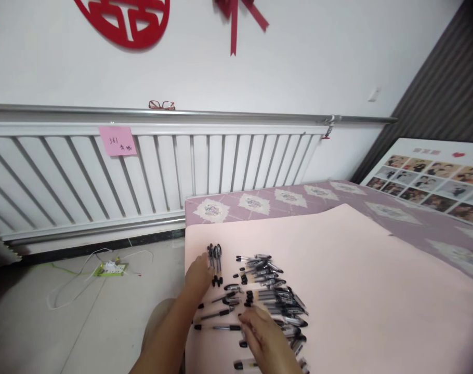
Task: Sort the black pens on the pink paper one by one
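Observation:
My left hand (pixel 199 274) is at the left side of the pink sheet, its fingers curled against the leftmost pen of a small upright row of capped black pens (pixel 217 264). The lower part of that pen is hidden by the fingers. My right hand (pixel 263 335) is closed in a pinch at the near end of the pile, where a clear-barrelled pen (pixel 219 328) runs to its fingertips. A loose pile of black pens (pixel 273 296) lies beyond and beneath this hand. Left of it lie a few uncapped pens and loose black caps (pixel 232 301).
The pink sheet (pixel 349 291) covers a bed or table with a purple patterned cover (pixel 271 201). Behind stands a white radiator (pixel 217 161) with glasses (pixel 161 105) above. A photo board (pixel 431 176) leans at right. A power strip (pixel 112 268) with cables lies on the floor.

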`<state>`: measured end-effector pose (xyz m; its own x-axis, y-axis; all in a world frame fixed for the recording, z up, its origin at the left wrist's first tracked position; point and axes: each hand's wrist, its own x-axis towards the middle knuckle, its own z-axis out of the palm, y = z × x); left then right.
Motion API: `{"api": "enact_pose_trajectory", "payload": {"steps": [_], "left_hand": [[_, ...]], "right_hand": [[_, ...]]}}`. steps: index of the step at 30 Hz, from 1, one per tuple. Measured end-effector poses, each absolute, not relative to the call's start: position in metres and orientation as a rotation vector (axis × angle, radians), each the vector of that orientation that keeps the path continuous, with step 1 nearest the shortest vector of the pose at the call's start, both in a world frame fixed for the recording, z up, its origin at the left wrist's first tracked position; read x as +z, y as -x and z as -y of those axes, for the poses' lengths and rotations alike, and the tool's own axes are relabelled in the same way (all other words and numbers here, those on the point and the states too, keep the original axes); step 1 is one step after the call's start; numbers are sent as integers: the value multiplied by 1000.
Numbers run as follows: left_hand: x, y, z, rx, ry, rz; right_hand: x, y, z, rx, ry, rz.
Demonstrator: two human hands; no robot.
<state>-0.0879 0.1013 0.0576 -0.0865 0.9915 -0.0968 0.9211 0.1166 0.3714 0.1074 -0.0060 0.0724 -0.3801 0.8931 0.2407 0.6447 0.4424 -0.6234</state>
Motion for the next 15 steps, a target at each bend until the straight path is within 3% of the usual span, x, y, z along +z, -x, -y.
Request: {"api": "enact_pose_trajectory", "payload": {"steps": [15], "left_hand": [[53, 77, -132, 318, -1667, -2086]], "right_hand": [[54, -129, 36, 621, 1256, 2042]]}}
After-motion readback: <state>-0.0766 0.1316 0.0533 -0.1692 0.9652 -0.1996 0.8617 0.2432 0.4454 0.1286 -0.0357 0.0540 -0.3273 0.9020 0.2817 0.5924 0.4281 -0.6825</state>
